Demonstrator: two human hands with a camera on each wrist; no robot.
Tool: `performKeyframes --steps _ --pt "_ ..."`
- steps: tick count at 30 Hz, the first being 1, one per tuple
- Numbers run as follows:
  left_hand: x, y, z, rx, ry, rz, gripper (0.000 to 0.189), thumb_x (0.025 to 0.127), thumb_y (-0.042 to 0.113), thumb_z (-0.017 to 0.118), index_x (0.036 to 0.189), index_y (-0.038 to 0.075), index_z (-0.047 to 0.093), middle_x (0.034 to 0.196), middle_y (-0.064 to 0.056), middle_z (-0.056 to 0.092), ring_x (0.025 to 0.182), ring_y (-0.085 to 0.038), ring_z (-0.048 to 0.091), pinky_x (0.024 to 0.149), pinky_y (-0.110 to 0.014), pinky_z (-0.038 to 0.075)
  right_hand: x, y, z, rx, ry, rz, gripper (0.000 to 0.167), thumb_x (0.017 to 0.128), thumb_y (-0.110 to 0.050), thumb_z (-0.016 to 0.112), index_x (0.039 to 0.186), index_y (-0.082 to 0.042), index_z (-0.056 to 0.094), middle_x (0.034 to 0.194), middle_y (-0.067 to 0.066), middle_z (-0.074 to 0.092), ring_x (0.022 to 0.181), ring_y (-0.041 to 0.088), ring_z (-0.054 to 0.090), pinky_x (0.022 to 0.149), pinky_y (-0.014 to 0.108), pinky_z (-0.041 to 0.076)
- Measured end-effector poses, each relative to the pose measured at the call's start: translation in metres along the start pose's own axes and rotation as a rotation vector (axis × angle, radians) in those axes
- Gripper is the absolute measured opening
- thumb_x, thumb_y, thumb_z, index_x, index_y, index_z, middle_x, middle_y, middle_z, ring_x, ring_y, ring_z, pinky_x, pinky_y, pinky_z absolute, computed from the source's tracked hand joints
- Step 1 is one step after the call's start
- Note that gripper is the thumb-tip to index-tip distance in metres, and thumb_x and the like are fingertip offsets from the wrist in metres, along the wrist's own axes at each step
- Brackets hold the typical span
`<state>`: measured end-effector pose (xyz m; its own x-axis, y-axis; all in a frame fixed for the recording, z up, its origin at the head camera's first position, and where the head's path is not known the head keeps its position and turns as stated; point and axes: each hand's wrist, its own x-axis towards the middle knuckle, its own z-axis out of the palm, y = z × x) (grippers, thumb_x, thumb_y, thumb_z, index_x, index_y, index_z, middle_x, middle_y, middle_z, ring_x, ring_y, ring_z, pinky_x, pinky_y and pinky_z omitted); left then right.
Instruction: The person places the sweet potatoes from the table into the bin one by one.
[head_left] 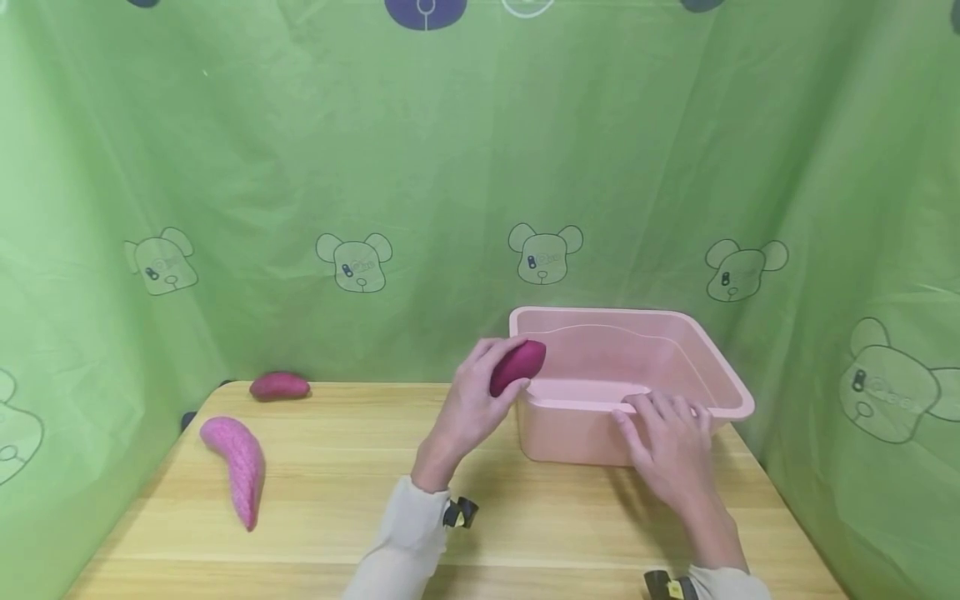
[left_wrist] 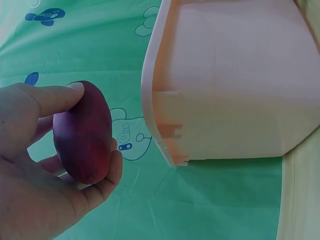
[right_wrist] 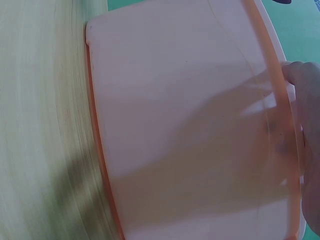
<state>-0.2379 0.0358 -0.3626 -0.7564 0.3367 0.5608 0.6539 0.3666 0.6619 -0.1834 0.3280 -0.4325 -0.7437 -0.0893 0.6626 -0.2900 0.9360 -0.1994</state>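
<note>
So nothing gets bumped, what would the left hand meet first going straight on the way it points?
Probably the pink bin, at its left side: the dark red oblong item in the left hand would get there first, though it might pass above; depth is unclear.

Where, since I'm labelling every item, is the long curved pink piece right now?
In the head view, the long curved pink piece lies near the left edge of the table, left of the left hand; a dark-pink piece lies beyond it.
</note>
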Motion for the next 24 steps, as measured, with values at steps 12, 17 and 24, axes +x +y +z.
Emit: performKeyframes --steps 12,17,24 --pt "0.005 0.002 0.013 0.000 -0.002 0.043 0.057 0.094 0.016 0.076 0.147 0.023 0.055 0.131 -0.008 0.060 0.116 -0.024 0.062 0.098 -0.036 0.055 0.001 0.001 0.001 0.006 -0.001 0.001 0.026 0.102 -0.036 0.059 0.112 -0.013 0.066 0.110 0.012 0.065 0.105 0.039 0.053 0.099 0.067 0.030" --pt "0.005 0.001 0.016 -0.020 0.005 0.037 0.057 0.093 0.017 0.077 0.146 0.022 0.056 0.130 -0.007 0.062 0.114 -0.022 0.063 0.095 -0.034 0.056 0.000 0.001 0.001 0.006 0.003 -0.003 0.025 0.101 -0.036 0.060 0.111 -0.013 0.066 0.109 0.012 0.065 0.105 0.039 0.053 0.099 0.067 0.030" --pt "0.007 0.003 0.021 -0.013 0.017 0.048 0.056 0.093 0.015 0.077 0.145 0.019 0.057 0.133 -0.008 0.063 0.116 -0.024 0.063 0.097 -0.035 0.055 0.000 0.001 0.002 0.004 0.002 0.001 0.026 0.101 -0.036 0.060 0.111 -0.013 0.066 0.110 0.013 0.066 0.107 0.039 0.053 0.099 0.067 0.030"
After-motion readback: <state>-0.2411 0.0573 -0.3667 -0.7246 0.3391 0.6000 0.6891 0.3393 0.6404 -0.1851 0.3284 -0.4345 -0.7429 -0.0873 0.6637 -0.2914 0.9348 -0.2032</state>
